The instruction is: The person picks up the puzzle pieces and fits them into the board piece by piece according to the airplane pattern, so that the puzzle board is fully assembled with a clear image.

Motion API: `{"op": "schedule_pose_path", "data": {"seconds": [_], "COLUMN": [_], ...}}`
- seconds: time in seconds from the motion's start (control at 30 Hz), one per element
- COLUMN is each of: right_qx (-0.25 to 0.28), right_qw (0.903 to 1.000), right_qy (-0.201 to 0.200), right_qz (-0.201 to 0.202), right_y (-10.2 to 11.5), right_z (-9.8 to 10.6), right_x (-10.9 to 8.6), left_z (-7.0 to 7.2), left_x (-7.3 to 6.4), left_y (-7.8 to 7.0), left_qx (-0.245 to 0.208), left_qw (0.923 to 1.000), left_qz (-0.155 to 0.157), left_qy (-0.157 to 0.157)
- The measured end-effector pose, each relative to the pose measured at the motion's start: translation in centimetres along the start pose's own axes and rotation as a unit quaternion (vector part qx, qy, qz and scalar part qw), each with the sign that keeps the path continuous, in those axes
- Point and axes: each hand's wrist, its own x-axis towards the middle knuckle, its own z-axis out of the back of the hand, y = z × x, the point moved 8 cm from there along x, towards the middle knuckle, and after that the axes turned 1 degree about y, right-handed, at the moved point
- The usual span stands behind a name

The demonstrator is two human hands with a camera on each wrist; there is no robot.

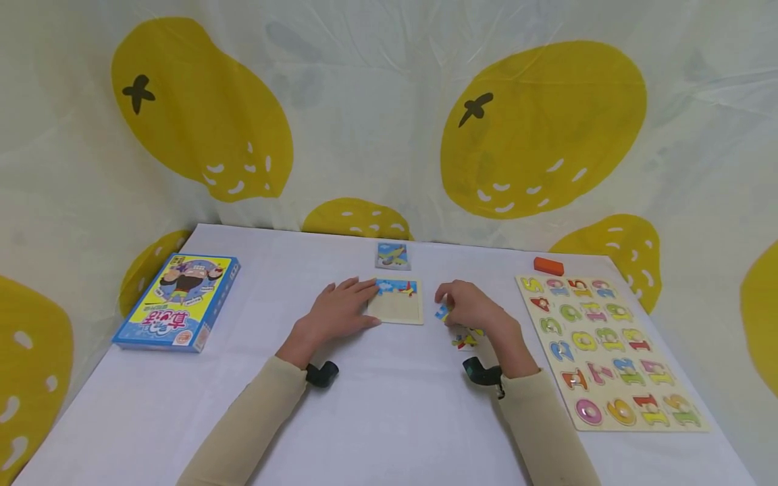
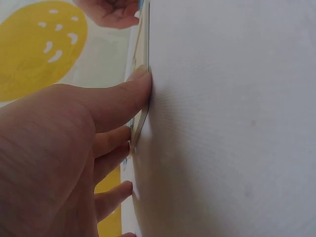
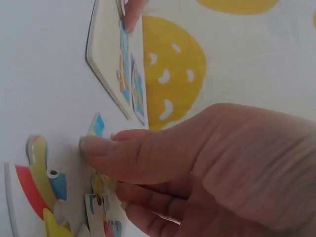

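Note:
Toward the far middle of the table lies a shallow wooden puzzle board [image 1: 400, 310], with blue and red picture pieces along its upper edge and bare wood below. My left hand [image 1: 340, 310] rests at its left side, fingers extended over the upper left corner. In the left wrist view the thumb [image 2: 121, 101] presses at the near edge. Right of the board, my right hand [image 1: 477, 309] pinches a blue puzzle piece [image 3: 98, 126] between thumb and fingers, which partly cover it. Loose puzzle pieces [image 1: 467, 339] in yellow, red and blue lie under and beside that hand.
Behind the board sits a small airplane picture card [image 1: 392, 256]. A colourful boxed game [image 1: 179, 304] lies at the left. On the right are a wooden number board [image 1: 598, 362] and an orange block [image 1: 549, 266]. A lemon-print curtain [image 1: 377, 121] rises behind the table.

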Motion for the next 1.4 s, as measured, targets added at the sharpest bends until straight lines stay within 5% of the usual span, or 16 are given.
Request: {"op": "schedule_pose_path", "data": {"seconds": [0.23,0.67,1.4], "right_qx": [0.030,0.106,0.195], "right_qw": [0.9993,0.9870,0.9707], "right_qy": [-0.022,-0.078,-0.132], "right_qz": [0.010,0.092,0.046], "right_y": [0.4,3.2,5.5], "right_z": [0.4,0.9,-2.2], "right_x": [0.2,0.6,3.3], "left_z": [-0.1,-0.1,0.1], "left_x": [-0.1,-0.1,0.2], "left_y": [0.2,0.5,0.3], "left_qx": [-0.003,-0.001,-0.007], "left_qw": [1.0000,1.0000,0.9997], "left_qz": [0.004,-0.002,-0.017], "left_qy": [0.002,0.000,-0.014]}}
